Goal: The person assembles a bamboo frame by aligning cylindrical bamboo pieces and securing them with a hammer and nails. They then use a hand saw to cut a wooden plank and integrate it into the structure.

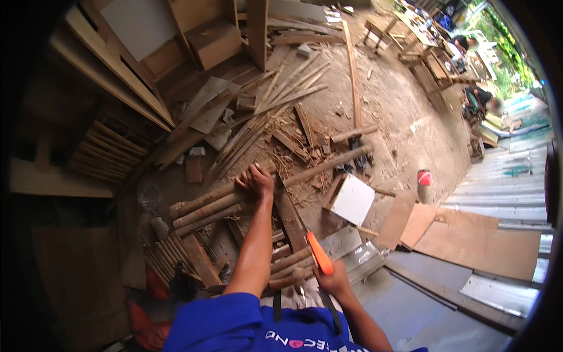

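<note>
My left hand (pixel 256 180) is closed over a round wooden pole (pixel 319 165), which stretches away to the right. In my right hand (pixel 333 279) is the orange handle of a hand saw (pixel 319 253). Its thin dark blade slants up and left, its far end lying against the pole just right of my left hand. Whether the teeth have entered the wood is too small to tell. Several more round poles (pixel 211 210) lie side by side left of my left forearm. Other pole ends (pixel 293 265) show close to my body, between my arms.
Loose wooden strips (pixel 287 94) and scrap wood litter the dusty floor ahead. A white-topped box (pixel 353 198) and flat boards (pixel 478 237) lie to the right, near a red can (pixel 424 177). Wooden furniture (pixel 220 44) stands at far left. Other people (pixel 478 97) sit at far right.
</note>
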Action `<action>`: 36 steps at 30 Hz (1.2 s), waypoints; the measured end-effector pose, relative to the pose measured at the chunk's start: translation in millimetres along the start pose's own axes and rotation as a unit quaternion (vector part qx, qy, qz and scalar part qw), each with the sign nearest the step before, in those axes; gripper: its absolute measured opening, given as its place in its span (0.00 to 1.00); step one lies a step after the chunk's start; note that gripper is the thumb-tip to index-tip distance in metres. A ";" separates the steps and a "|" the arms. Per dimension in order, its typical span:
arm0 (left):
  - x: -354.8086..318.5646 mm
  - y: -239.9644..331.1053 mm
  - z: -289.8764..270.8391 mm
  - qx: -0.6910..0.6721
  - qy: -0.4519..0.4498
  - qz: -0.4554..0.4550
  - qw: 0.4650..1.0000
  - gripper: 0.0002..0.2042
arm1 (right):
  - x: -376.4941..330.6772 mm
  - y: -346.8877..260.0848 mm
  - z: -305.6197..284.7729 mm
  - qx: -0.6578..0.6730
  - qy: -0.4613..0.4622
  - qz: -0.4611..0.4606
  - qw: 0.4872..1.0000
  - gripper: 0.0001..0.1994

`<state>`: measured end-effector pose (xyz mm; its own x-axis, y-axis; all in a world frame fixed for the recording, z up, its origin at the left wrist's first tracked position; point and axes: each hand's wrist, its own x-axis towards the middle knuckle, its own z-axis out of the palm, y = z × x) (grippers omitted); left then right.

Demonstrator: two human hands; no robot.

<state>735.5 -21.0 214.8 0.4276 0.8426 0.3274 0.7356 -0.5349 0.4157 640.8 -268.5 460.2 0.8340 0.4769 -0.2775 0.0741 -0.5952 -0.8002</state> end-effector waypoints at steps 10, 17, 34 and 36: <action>-7.4 -6.0 4.3 0.036 -0.022 -0.013 0.999 0.11 | 44.1 32.7 39.4 0.060 0.003 0.040 0.997 0.13; -0.2 -4.0 8.4 0.044 0.022 0.023 0.999 0.11 | 67.9 39.9 44.0 0.096 0.000 0.019 0.995 0.14; -5.2 -9.8 6.1 0.075 -0.058 0.031 0.995 0.17 | 34.4 84.0 87.4 0.081 0.069 -0.031 0.994 0.15; -7.8 -14.3 7.1 0.053 -0.034 0.066 0.996 0.19 | 31.5 86.8 94.5 0.097 0.069 -0.036 0.992 0.14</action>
<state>725.5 -19.5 200.2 0.5555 0.7702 0.3135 0.7207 -0.6340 0.2804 621.8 -244.1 331.8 0.8984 0.4122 -0.1515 0.0406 -0.4215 -0.9059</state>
